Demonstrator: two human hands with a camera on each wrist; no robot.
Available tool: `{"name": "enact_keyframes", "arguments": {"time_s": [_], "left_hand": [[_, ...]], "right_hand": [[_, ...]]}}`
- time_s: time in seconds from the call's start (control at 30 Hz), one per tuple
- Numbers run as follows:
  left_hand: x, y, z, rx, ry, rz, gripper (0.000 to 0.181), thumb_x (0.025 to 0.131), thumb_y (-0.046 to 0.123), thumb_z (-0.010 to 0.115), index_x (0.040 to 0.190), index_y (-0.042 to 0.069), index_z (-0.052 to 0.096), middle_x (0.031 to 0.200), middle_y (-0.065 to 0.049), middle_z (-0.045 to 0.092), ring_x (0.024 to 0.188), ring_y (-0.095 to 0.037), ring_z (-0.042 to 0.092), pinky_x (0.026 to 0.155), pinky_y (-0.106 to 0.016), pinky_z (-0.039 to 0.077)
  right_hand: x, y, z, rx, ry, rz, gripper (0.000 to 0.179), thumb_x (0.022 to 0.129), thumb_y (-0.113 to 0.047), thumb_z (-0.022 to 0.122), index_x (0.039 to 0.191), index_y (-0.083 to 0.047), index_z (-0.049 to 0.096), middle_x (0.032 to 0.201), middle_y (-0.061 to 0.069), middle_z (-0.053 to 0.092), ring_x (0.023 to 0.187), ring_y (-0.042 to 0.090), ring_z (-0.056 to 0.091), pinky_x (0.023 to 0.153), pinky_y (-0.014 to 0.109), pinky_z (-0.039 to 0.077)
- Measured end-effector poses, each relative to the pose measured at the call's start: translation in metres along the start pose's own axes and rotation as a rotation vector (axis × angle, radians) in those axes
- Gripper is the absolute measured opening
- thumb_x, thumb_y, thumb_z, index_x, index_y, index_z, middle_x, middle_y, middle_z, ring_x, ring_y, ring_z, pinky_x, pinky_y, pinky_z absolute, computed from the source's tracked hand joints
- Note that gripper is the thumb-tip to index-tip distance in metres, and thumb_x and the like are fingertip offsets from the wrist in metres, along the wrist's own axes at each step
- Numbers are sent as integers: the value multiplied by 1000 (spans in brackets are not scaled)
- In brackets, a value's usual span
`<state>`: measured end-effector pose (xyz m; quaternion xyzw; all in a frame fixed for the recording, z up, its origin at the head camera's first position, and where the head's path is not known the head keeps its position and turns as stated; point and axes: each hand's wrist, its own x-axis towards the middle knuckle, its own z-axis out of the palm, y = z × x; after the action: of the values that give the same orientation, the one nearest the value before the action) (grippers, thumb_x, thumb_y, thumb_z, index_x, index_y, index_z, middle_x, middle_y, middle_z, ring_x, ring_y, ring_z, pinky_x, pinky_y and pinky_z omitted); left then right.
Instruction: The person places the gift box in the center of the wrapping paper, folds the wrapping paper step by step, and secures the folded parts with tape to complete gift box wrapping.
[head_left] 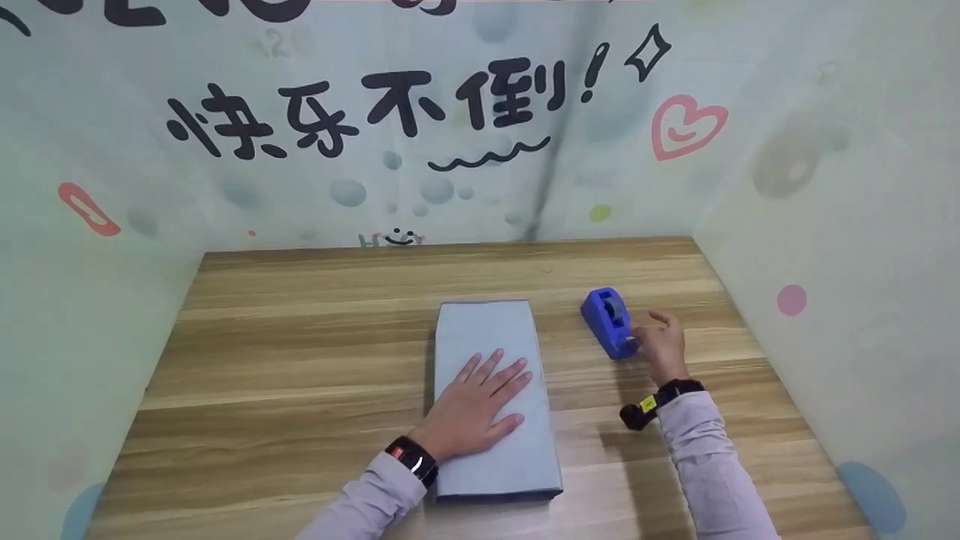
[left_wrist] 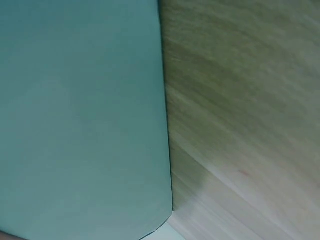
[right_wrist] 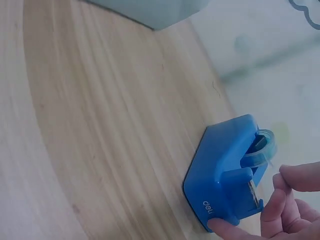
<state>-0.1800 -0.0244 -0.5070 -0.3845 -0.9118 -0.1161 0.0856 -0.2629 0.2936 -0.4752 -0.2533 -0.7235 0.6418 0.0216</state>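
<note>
A long box wrapped in light blue paper [head_left: 491,326] lies lengthwise on the table. My left hand [head_left: 469,412] rests flat on its top, fingers spread. To the right of the box stands a blue tape dispenser [head_left: 600,319], with my right hand [head_left: 664,349] at its cutter end. In the right wrist view, the thumb and a finger pinch the free end of the clear tape [right_wrist: 270,162] coming off the roll, while another finger touches the dispenser's side near its lettering. The left wrist view shows the box's paper surface and side edge; the left hand is almost wholly outside it.
The wood-grain table [head_left: 285,360] extends around the box and dispenser. A pale printed cloth backdrop [head_left: 480,202] with dark writing rises behind the table, and similar cloth walls stand at the left and right sides.
</note>
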Motion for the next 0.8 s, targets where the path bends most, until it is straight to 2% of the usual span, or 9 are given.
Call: {"name": "enact_keyframes", "arguments": {"time_s": [0.17, 0.37, 0.43, 0.5, 0.57, 0.63, 0.7, 0.8], "left_hand": [[0, -1, 1, 13, -5, -2, 58, 96, 52, 28, 147, 24, 27, 154, 5, 24, 143, -25, 15, 116, -47, 13], [1, 0, 0, 8, -17, -3, 58, 97, 52, 29, 147, 23, 27, 154, 5, 24, 144, -25, 15, 116, -47, 13], [1, 0, -1, 8, -18, -4, 58, 96, 52, 29, 147, 23, 27, 154, 5, 24, 143, -25, 15, 116, -47, 13], [1, 0, -1, 10, -14, -3, 58, 96, 52, 29, 147, 23, 27, 154, 5, 24, 143, -25, 15, 116, -47, 13], [1, 0, 0, 9, -6, -2, 58, 96, 52, 30, 147, 23, 27, 153, 5, 25, 143, -25, 16, 116, -47, 14], [1, 0, 0, 8, -5, -2, 59, 96, 52, 30, 147, 23, 27, 154, 5, 25, 143, -25, 16, 116, -47, 13], [1, 0, 0, 9, -3, -2, 59, 96, 52, 30, 147, 23, 27, 153, 5, 25, 143, -25, 16, 116, -47, 13], [1, 0, 0, 6, -9, -5, 59, 96, 52, 29, 147, 23, 27, 154, 5, 25, 143, -24, 15, 116, -47, 13]], "right_hand": [[-3, 7, -7, 135, -49, 34, 59, 86, 4, 50, 141, 6, 28, 70, -5, 56, 65, 7, 55, 62, 22, 50], [-5, 31, -16, 252, -107, 45, 54, 91, 0, 47, 142, 5, 29, 78, -4, 56, 76, 8, 56, 81, 23, 51], [-6, 36, -16, 251, -107, 30, 52, 92, -2, 46, 142, 5, 31, 86, -2, 57, 81, 6, 57, 89, 24, 49], [-7, 39, -14, 237, -98, 12, 51, 92, -2, 46, 140, 6, 32, 101, 5, 58, 83, 4, 57, 96, 26, 45], [-7, 41, -14, 220, -87, -3, 49, 93, -3, 46, 139, 6, 34, 119, 13, 54, 85, 1, 58, 100, 27, 43], [-6, 44, -13, 214, -76, -17, 47, 93, -2, 47, 138, 7, 36, 129, 17, 47, 85, -1, 59, 102, 27, 41], [-5, 48, -13, 186, -55, -39, 45, 93, -3, 49, 135, 7, 41, 124, 13, 53, 84, -2, 60, 98, 25, 45], [-3, 53, -11, 97, -5, -94, 41, 91, -5, 53, 130, 7, 48, 95, 0, 64, 75, -1, 59, 79, 17, 51]]}}
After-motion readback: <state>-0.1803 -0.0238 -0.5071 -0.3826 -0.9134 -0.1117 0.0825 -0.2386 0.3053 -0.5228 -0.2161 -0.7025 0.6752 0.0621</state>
